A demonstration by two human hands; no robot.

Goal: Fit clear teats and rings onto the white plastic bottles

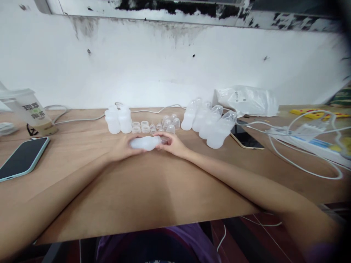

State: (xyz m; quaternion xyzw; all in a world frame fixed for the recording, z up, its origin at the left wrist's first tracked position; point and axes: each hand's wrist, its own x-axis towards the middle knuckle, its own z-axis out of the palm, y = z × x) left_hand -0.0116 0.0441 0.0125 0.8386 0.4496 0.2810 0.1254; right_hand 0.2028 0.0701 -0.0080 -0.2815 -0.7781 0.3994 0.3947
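Note:
A translucent white baby bottle (146,143) lies sideways between my two hands, just above the table. Around its base my left hand (126,148) is closed. My right hand (172,144) grips the other end, its fingers at the clear teat (164,140) and neck. Just behind are several white collar rings (140,127), small clear teats (155,128) and clear dome caps (170,124). Two bottles without caps (119,119) stand at the back left. Several capped bottles (218,128) stand in a slanting row to the right.
A drink cup (34,113) and a phone (23,157) are at the left. Another phone (248,137), a power strip (315,142) with looping white cables and a plastic bag (248,101) occupy the right. The wall rises behind the wooden table (148,193).

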